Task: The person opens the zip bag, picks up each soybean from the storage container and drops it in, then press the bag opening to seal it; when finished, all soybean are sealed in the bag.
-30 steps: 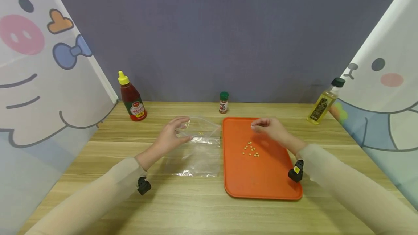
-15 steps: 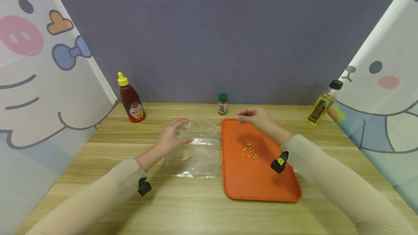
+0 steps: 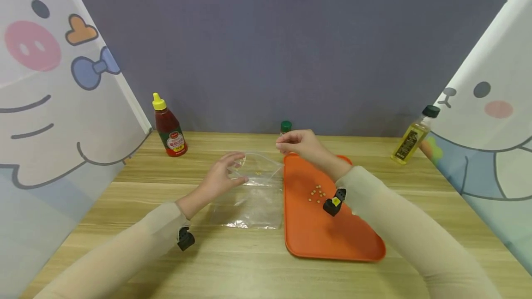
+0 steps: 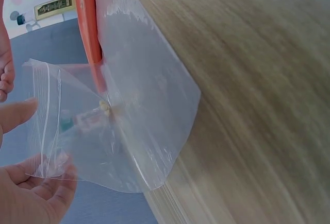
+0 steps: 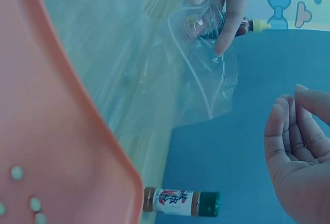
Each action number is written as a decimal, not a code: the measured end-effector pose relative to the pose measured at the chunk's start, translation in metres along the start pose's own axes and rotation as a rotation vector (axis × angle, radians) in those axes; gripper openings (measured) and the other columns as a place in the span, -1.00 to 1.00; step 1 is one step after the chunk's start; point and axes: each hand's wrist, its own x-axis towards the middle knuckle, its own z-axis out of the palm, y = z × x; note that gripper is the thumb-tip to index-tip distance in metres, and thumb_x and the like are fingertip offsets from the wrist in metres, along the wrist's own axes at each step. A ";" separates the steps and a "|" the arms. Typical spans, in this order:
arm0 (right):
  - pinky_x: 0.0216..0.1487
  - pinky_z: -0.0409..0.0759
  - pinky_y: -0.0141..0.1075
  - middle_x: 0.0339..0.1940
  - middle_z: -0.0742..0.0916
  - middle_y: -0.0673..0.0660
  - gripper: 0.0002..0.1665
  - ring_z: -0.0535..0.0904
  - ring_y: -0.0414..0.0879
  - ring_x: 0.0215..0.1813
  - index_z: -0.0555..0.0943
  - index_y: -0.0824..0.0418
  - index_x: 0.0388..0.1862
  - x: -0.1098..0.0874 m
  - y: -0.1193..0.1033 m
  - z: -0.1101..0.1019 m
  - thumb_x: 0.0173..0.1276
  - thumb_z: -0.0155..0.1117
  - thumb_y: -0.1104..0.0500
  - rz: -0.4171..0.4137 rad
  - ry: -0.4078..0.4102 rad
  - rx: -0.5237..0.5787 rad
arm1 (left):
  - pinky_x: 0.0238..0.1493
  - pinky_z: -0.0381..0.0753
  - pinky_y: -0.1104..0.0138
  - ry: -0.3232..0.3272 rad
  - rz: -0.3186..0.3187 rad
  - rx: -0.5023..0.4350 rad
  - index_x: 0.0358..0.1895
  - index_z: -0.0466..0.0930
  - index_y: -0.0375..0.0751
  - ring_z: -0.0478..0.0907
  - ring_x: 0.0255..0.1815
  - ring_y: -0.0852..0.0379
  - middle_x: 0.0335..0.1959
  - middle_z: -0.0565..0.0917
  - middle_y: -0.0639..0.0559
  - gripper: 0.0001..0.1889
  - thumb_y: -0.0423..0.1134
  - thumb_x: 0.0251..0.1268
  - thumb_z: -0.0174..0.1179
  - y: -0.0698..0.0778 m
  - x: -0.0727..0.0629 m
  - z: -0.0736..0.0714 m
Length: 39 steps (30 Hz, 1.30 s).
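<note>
My left hand (image 3: pixel 219 176) holds the mouth of a clear zip bag (image 3: pixel 249 206) apart, its thumb and fingers spread at the zip edge. A few small yellow beans (image 4: pixel 104 105) lie inside the bag, which rests on the table with its mouth raised. My right hand (image 3: pixel 302 144) hovers over the far left corner of an orange tray (image 3: pixel 332 239), to the right of the bag mouth. Thumb and forefinger meet in a pinch in the right wrist view; the bean between them is mostly hidden. Several loose beans (image 3: pixel 317 193) lie on the tray.
A ketchup bottle (image 3: pixel 172 137) stands at the back left. A green-capped spice jar (image 5: pixel 178 202) stands behind the tray, partly covered by my right hand in the head view. An oil bottle (image 3: pixel 409 144) stands at the back right. A grey wall backs the wooden table.
My right hand has moved left from above the tray's right part to its far left corner, toward the bag mouth, still pinching. The left hand and bag have stayed in place.
</note>
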 end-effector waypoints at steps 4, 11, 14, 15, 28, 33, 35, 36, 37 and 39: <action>-0.11 0.70 -0.23 -0.26 0.75 0.10 -0.73 0.66 -0.03 -0.22 0.67 0.31 -0.08 0.005 -0.005 0.008 0.32 0.33 0.17 -0.012 -0.010 -0.026 | 0.15 0.59 0.00 -0.003 -0.001 -0.014 0.34 0.36 -0.30 0.55 0.14 -0.15 0.37 0.40 -0.17 -0.25 -0.29 0.02 0.44 0.000 0.000 0.000; -0.04 0.69 -0.07 -0.30 0.76 0.16 -0.76 0.67 0.16 -0.17 0.70 0.29 -0.11 0.010 -0.007 0.023 0.31 0.34 0.18 -0.023 -0.035 -0.079 | 0.12 0.61 0.01 -0.006 -0.005 -0.018 0.34 0.36 -0.29 0.56 0.12 -0.15 0.35 0.42 -0.17 -0.25 -0.29 0.01 0.45 -0.002 -0.001 0.001; -0.01 0.67 0.00 -0.23 0.76 0.27 -0.77 0.65 0.22 -0.13 0.71 0.27 -0.11 0.012 -0.006 0.028 0.31 0.33 0.17 -0.015 -0.048 -0.105 | 0.11 0.61 0.02 -0.011 -0.007 -0.024 0.34 0.36 -0.29 0.56 0.12 -0.16 0.35 0.42 -0.18 -0.25 -0.29 0.01 0.45 -0.002 0.000 0.002; -0.02 0.67 -0.02 -0.21 0.76 0.29 -0.76 0.65 0.22 -0.13 0.71 0.26 -0.10 0.013 -0.006 0.030 0.31 0.33 0.17 -0.014 -0.048 -0.118 | 0.11 0.61 0.02 -0.012 -0.006 -0.027 0.34 0.37 -0.29 0.56 0.12 -0.17 0.35 0.42 -0.18 -0.25 -0.29 0.01 0.45 -0.002 0.000 0.002; -0.10 0.70 -0.21 -0.08 0.74 0.22 -0.71 0.65 0.11 -0.16 0.70 0.23 -0.01 -0.001 -0.002 0.000 0.37 0.27 0.13 -0.043 -0.001 -0.160 | 0.12 0.61 0.03 -0.003 -0.017 -0.023 0.33 0.37 -0.29 0.56 0.13 -0.14 0.36 0.41 -0.18 -0.26 -0.29 0.01 0.45 -0.001 0.001 0.002; -0.13 0.69 -0.25 -0.19 0.77 0.13 -0.72 0.66 -0.08 -0.24 0.71 0.20 -0.03 -0.013 0.008 -0.022 0.37 0.28 0.09 -0.006 0.026 -0.209 | 0.12 0.61 0.03 0.001 -0.018 -0.024 0.33 0.38 -0.27 0.57 0.13 -0.14 0.36 0.42 -0.17 -0.25 -0.28 0.00 0.45 -0.002 0.001 0.002; -0.15 0.68 -0.24 -0.26 0.77 0.10 -0.73 0.65 -0.08 -0.26 0.71 0.18 -0.05 -0.018 0.012 -0.028 0.36 0.29 0.09 0.021 0.036 -0.228 | 0.12 0.61 0.04 0.000 -0.020 -0.024 0.34 0.38 -0.25 0.56 0.13 -0.14 0.35 0.42 -0.16 -0.25 -0.27 0.00 0.46 -0.001 0.001 0.002; -0.16 0.67 -0.23 -0.28 0.77 0.09 -0.74 0.65 -0.07 -0.26 0.70 0.17 -0.05 -0.020 0.014 -0.030 0.35 0.29 0.09 0.036 0.040 -0.241 | 0.12 0.61 0.04 0.000 -0.022 -0.025 0.34 0.37 -0.25 0.56 0.13 -0.14 0.35 0.42 -0.16 -0.25 -0.27 0.00 0.45 -0.002 0.000 0.002; -0.17 0.67 -0.23 -0.31 0.77 0.07 -0.73 0.64 -0.07 -0.27 0.70 0.17 -0.04 -0.022 0.017 -0.032 0.35 0.29 0.08 0.046 0.040 -0.256 | 0.12 0.61 0.04 0.000 -0.023 -0.026 0.34 0.37 -0.24 0.56 0.13 -0.14 0.35 0.42 -0.17 -0.25 -0.28 0.00 0.45 -0.002 -0.001 0.001; -0.21 0.65 -0.25 -0.34 0.76 0.04 -0.72 0.63 -0.08 -0.29 0.69 0.18 -0.05 -0.027 0.023 -0.036 0.34 0.30 0.08 0.065 0.039 -0.275 | 0.13 0.61 0.03 0.000 -0.028 -0.032 0.34 0.37 -0.25 0.56 0.14 -0.14 0.35 0.42 -0.17 -0.25 -0.28 0.00 0.45 -0.002 -0.002 0.001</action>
